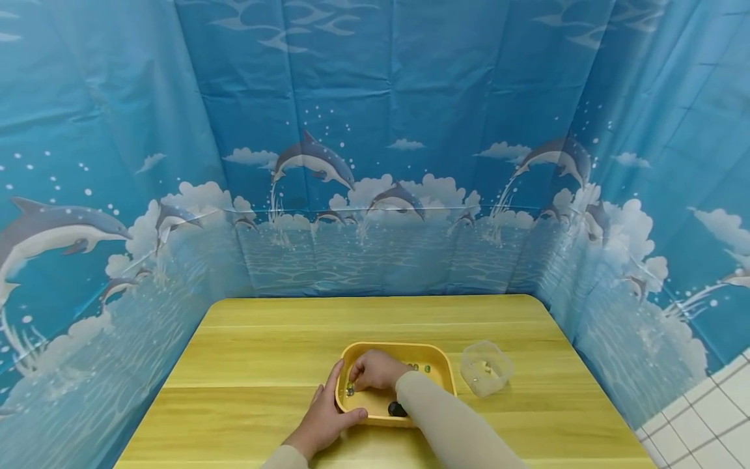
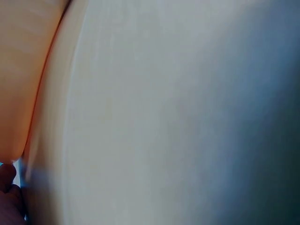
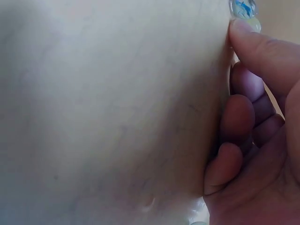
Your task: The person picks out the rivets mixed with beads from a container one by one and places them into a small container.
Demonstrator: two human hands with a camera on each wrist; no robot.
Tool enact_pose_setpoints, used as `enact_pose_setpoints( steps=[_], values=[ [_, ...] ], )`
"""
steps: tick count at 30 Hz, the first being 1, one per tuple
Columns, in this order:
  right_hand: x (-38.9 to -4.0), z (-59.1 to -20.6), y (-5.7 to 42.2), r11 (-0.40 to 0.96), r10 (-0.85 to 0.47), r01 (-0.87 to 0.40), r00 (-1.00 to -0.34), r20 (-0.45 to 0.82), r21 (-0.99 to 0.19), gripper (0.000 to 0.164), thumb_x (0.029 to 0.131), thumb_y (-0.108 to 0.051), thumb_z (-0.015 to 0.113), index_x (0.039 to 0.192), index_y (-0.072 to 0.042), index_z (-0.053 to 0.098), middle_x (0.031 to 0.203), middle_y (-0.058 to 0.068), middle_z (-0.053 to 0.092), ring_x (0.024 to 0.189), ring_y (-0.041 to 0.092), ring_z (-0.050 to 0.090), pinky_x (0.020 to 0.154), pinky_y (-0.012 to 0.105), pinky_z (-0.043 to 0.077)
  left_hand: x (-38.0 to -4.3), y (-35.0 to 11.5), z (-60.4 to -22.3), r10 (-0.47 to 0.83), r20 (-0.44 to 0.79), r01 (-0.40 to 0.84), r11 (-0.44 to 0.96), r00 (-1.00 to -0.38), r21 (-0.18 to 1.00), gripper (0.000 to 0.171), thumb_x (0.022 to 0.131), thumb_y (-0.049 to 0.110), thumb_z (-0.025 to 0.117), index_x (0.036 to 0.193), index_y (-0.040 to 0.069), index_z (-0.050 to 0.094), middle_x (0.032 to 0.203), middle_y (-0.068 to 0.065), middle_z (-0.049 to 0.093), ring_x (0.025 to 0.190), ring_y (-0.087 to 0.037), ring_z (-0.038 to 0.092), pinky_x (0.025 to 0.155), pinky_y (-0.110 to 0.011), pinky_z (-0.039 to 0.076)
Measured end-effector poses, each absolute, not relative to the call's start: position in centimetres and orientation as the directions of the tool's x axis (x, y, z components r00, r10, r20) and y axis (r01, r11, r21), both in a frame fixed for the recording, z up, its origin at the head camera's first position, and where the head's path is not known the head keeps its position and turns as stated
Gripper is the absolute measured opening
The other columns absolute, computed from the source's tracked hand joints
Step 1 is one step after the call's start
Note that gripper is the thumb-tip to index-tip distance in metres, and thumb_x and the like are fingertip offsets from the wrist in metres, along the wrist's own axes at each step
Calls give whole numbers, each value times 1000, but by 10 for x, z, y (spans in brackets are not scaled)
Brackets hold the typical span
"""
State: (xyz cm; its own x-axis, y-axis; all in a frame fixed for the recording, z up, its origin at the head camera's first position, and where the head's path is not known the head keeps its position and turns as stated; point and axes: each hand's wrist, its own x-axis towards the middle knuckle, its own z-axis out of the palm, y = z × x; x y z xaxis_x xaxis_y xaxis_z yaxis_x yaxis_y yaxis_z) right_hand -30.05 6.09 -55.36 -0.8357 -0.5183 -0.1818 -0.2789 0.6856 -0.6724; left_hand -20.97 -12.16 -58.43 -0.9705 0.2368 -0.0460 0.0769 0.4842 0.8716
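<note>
My left hand (image 1: pixel 324 417) holds the front-left corner of a yellow tray (image 1: pixel 446 355), its thumb along the front rim and index finger along the left side. Inside the tray my right hand (image 1: pixel 377 370) reaches down to its left end, where a few glass marbles (image 1: pixel 349 392) lie. The right wrist view shows the thumb tip against a pale yellowish marble (image 3: pixel 254 24), beside a clear marble with a blue swirl (image 3: pixel 243 7). The other fingers (image 3: pixel 237 117) of that hand curl toward the palm. In the left wrist view, only fingertips (image 2: pixel 6 176) and the tray wall show.
More marbles (image 1: pixel 428 369) lie near the tray's back wall. A black round thing (image 1: pixel 396 409) is at its front, partly covered by the right sleeve. To the right stands a clear plastic container (image 1: pixel 486 384) with small pale pieces inside. Dolphin-print curtains (image 1: pixel 375 254) surround the wooden table (image 1: pixel 252 352).
</note>
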Motion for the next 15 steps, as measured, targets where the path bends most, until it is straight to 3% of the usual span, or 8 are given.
enact_pose_setpoints(
  steps=[15],
  values=[
    [-295, -549, 60, 707, -512, -294, -841, -178, -643, 7, 88, -11, 83, 87, -18, 81, 76, -13, 70, 66, 3, 54, 64, 19, 48, -208, -121, -586, 225, -34, 82, 489, -974, 868, 113, 87, 52, 84, 171, 30, 11, 162, -23, 46, 152, -68, 14, 122, -80, 8]
  ],
)
